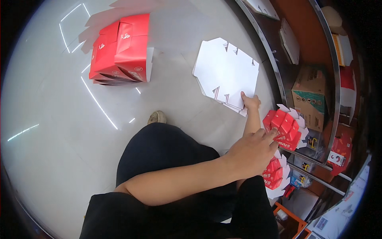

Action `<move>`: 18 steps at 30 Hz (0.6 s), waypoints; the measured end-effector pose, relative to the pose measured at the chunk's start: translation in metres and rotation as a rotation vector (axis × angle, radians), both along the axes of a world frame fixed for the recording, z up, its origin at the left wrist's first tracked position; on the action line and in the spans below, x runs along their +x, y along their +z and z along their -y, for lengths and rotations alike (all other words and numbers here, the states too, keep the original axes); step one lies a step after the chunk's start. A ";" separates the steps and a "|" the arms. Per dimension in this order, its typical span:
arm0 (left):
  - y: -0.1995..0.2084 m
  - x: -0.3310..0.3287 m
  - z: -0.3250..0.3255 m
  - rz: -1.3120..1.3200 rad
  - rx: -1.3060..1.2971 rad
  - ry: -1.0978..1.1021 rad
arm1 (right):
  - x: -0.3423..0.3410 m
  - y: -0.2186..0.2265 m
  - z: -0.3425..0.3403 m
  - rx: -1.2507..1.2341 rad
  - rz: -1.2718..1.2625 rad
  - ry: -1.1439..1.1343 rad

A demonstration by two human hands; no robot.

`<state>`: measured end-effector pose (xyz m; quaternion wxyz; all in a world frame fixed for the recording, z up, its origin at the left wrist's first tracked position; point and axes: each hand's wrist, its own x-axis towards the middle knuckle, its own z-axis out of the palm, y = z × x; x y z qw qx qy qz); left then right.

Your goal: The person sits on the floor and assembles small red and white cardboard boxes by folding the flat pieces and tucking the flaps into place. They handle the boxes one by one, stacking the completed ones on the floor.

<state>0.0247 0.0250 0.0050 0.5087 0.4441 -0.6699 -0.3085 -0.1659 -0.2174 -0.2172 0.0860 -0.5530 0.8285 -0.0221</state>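
My left arm reaches across to the right, over my right forearm. My left hand [254, 153] is at the near side of a nested stack of red paper food boxes [284, 126], thumb and fingers closed at its edge; the far side of the grip is hidden. White flaps fan out from the stack. Farther ahead, my right hand [250, 102] grips the near right corner of a pile of flat white box blanks [227, 71], thumb on top. The blanks lie on the floor, with slots cut along their edges. A second nested red stack [274, 173] is partly behind my left hand.
Several folded red boxes [121, 49] stand nested on the glossy grey floor [59, 119] at the far left. Right of me is a metal-railed shelf [318, 163] with a brown carton [310, 95] and packets. An orange crate [292, 217] stands at the lower right.
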 end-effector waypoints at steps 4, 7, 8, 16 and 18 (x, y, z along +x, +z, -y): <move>0.003 -0.003 0.000 -0.008 -0.011 -0.035 | -0.038 -0.007 0.013 0.075 0.139 -0.026; 0.001 -0.001 0.001 0.010 0.000 -0.030 | 0.001 0.016 -0.001 0.074 0.075 -0.052; 0.000 -0.001 0.000 0.025 0.002 -0.025 | 0.012 0.021 -0.007 0.076 0.050 -0.061; -0.006 -0.014 0.001 0.029 0.013 -0.061 | -0.008 0.018 -0.008 -0.188 0.122 -0.038; -0.012 -0.015 0.009 -0.027 0.031 -0.112 | -0.038 0.026 -0.005 -0.224 0.355 0.053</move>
